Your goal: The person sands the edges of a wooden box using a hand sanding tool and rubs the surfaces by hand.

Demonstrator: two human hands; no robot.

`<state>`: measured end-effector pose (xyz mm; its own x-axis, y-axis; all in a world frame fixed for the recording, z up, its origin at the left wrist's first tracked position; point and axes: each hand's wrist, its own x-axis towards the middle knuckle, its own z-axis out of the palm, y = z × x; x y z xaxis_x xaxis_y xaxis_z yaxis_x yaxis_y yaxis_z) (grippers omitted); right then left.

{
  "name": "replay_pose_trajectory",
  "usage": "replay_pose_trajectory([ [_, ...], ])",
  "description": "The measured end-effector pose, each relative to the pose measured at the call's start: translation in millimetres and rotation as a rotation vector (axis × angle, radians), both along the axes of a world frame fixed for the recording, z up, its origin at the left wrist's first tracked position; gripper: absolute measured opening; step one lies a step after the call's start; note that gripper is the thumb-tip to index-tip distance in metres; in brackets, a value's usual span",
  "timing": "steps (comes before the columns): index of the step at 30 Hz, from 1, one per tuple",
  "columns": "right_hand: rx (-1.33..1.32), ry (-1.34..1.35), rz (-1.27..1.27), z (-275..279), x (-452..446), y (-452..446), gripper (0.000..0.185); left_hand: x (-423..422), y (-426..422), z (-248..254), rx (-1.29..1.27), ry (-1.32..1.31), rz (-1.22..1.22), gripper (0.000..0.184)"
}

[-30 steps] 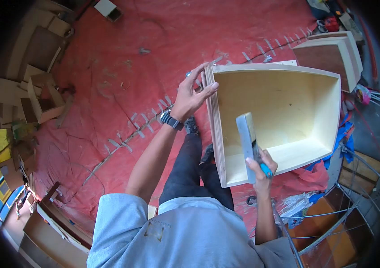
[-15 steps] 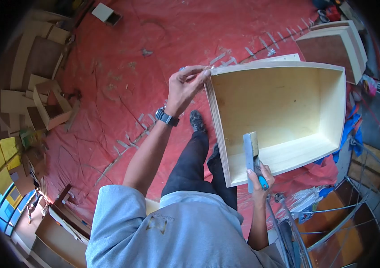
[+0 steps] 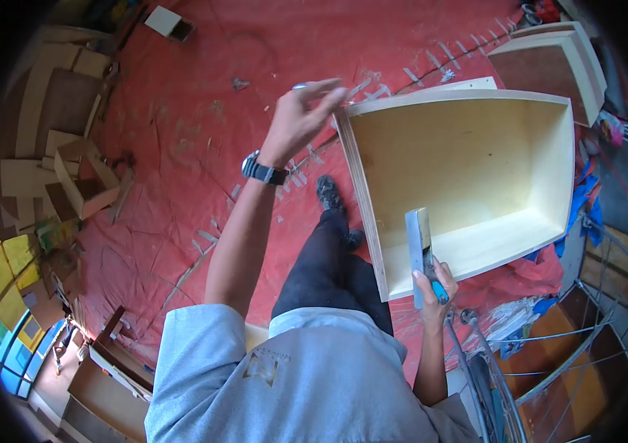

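A pale wooden open box [image 3: 469,159] with a curved upper edge stands in front of me, its hollow side facing up. My left hand [image 3: 303,118] is raised just outside the box's upper left corner, with the thumb and fingers apart and nothing visible between them. My right hand [image 3: 434,284] grips a tool [image 3: 417,240] with a long, straight grey body and a blue part near the fingers. That tool lies across the box's lower left wall and partly over its interior. The exact type of tool is hard to tell.
Red sheeting [image 3: 203,96] with grey tape strips covers the floor. Curved wooden pieces [image 3: 550,70] stand at the upper right. Wooden boxes [image 3: 81,177] are at the left, metal rods [image 3: 476,354] at the lower right. A small box [image 3: 169,23] lies farther off.
My left hand has come off the box's corner, its fingers spreading slightly above it. The right hand still holds the tool, a little higher than half a second ago.
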<state>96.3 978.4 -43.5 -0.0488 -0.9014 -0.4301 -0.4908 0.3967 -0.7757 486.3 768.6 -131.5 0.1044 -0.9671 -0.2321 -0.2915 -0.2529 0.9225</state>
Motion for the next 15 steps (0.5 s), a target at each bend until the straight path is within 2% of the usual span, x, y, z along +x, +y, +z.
replay_pose_trajectory([
  [1,-0.005,0.014,0.021,-0.9,-0.1,-2.1,0.036,-10.2,-8.8,20.4,-0.016,-0.04,-0.119,0.06],
  [2,-0.004,0.007,0.015,-1.2,1.3,-2.6,0.036,-21.3,-16.0,50.0,0.108,-0.06,-0.173,0.045],
  [5,-0.006,-0.011,-0.007,2.8,2.3,-0.9,0.035,-20.9,-25.1,40.1,0.008,-0.063,-0.111,0.028],
  [6,-0.014,-0.019,-0.02,4.3,4.3,-1.8,0.035,-20.4,-23.8,37.6,-0.002,-0.004,0.002,0.019],
  [9,-0.048,-0.062,-0.063,-1.7,4.9,2.3,0.035,5.9,-14.9,17.0,-0.065,-0.012,0.209,0.019],
  [11,-0.069,-0.077,-0.062,-5.9,1.7,5.9,0.035,36.2,2.3,-5.4,-0.067,-0.302,0.3,0.018],
  [13,-0.089,-0.068,-0.029,-8.8,-4.1,5.9,0.037,73.5,37.6,-51.1,0.045,-0.745,0.168,0.022],
  [15,-0.133,-0.067,-0.005,-10.7,-7.1,6.9,0.04,99.4,102.9,-100.9,0.149,-0.944,-0.016,0.032],
])
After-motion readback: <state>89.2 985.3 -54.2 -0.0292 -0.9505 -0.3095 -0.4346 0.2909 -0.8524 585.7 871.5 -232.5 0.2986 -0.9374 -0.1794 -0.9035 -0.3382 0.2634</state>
